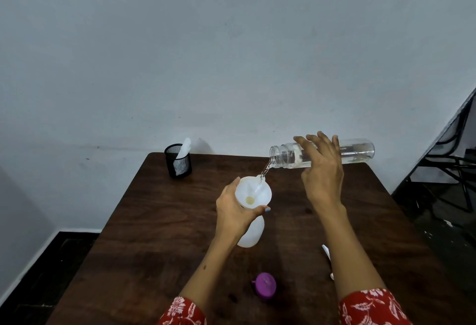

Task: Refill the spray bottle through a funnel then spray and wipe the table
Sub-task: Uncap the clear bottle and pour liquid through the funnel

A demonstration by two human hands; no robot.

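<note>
The left hand [235,212] is wrapping its fingers and thumb around the neck of the white bottle [251,232], just under the funnel [253,192] that is sitting in its top. The bottle is standing upright near the middle of the table [159,221]. The right hand [323,167] is holding a clear bottle [358,150] tipped on its side, up and to the right of the white bottle, with the fingers spread over it and the thumb under it. Water [265,171] is running from its open mouth down into the funnel. A purple cap [265,286] is lying in front of the white bottle, close to the person. A black mesh cup [178,161] (something white is poking out of it) is sitting behind and to the left of the white bottle, at the far edge. A small white thing [326,251] is peeking out to the right, partly hidden by the right arm.
</note>
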